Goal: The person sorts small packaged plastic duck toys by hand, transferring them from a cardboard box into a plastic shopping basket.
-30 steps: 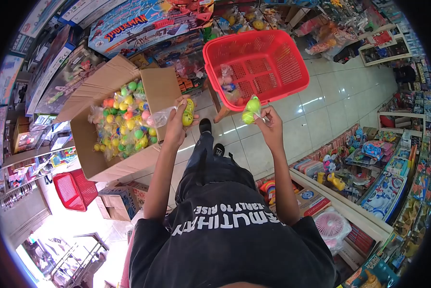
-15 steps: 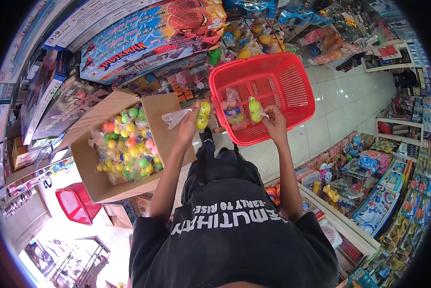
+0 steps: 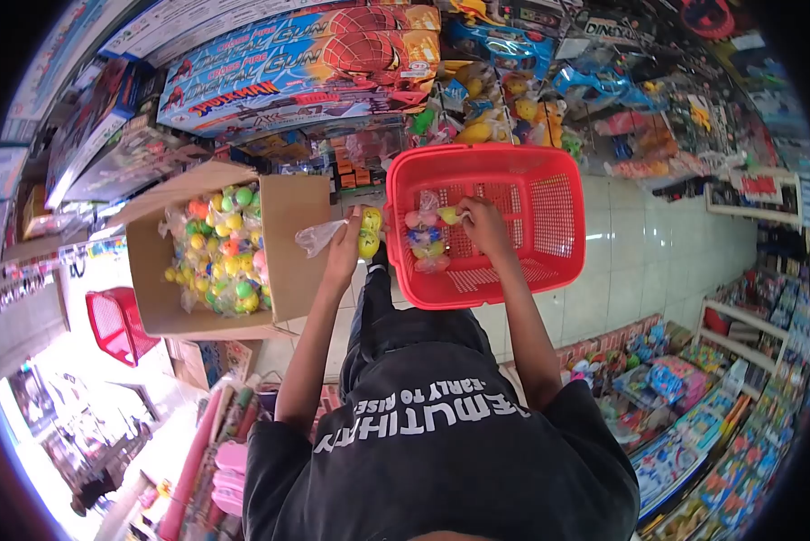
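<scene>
My left hand (image 3: 344,250) is closed around a bag of yellow balls (image 3: 370,233), its clear plastic end trailing out to the left. The bag hangs just outside the left rim of a red plastic basket (image 3: 556,257). Inside that basket, my right hand (image 3: 484,225) pinches a bag of light green balls (image 3: 449,215), which is partly hidden by the fingers. Bagged pink, blue and yellow-green balls (image 3: 427,243) lie on the basket's left side. To the left, an open cardboard box (image 3: 299,243) holds many bagged coloured balls (image 3: 220,252).
Large Spider-Man toy gun boxes (image 3: 306,68) are stacked beyond the cardboard box. Bagged toys (image 3: 486,104) hang behind the basket. Another red basket (image 3: 116,325) stands at the far left. Toy shelves (image 3: 694,433) line the right side, across a tiled floor (image 3: 644,230).
My right hand has moved left and lowered the green balls toward the other bags in the basket. My left hand still holds the yellow balls. The camera view has shifted.
</scene>
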`<state>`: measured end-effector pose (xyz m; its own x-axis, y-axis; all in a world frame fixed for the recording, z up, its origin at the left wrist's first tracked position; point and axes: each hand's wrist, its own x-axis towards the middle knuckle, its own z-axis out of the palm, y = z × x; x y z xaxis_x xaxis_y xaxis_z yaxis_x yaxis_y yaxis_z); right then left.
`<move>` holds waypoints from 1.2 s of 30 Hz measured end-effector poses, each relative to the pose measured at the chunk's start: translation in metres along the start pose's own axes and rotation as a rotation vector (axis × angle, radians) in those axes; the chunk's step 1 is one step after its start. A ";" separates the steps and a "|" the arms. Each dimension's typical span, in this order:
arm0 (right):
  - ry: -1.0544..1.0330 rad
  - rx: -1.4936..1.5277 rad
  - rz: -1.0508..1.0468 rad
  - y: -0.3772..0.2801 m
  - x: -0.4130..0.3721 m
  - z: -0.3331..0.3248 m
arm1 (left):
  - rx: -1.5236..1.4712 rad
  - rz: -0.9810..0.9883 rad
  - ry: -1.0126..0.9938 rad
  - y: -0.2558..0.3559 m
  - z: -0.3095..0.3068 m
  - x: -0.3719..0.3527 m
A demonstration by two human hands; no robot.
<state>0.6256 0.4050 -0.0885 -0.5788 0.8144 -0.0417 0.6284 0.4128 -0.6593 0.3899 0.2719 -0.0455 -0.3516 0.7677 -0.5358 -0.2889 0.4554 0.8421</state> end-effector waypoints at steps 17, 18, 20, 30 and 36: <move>-0.416 0.221 -0.258 0.067 0.074 0.093 | -0.101 0.092 0.451 -0.025 0.031 -0.051; -0.499 0.441 -0.236 0.066 0.074 0.093 | -0.064 0.078 0.480 -0.019 0.034 -0.056; -0.396 0.425 -0.250 0.065 0.071 0.090 | -0.056 0.100 0.480 -0.026 0.031 -0.054; -0.313 -0.017 -0.241 0.069 0.058 0.095 | -0.047 0.047 0.403 -0.044 0.021 -0.040; -0.343 0.199 -0.251 0.076 0.054 0.095 | 0.040 0.099 0.328 -0.028 0.024 -0.040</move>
<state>0.5924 0.4419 -0.2121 -0.8595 0.5039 -0.0859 0.3545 0.4666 -0.8103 0.4332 0.2390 -0.0463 -0.6457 0.6261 -0.4371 -0.2058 0.4085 0.8892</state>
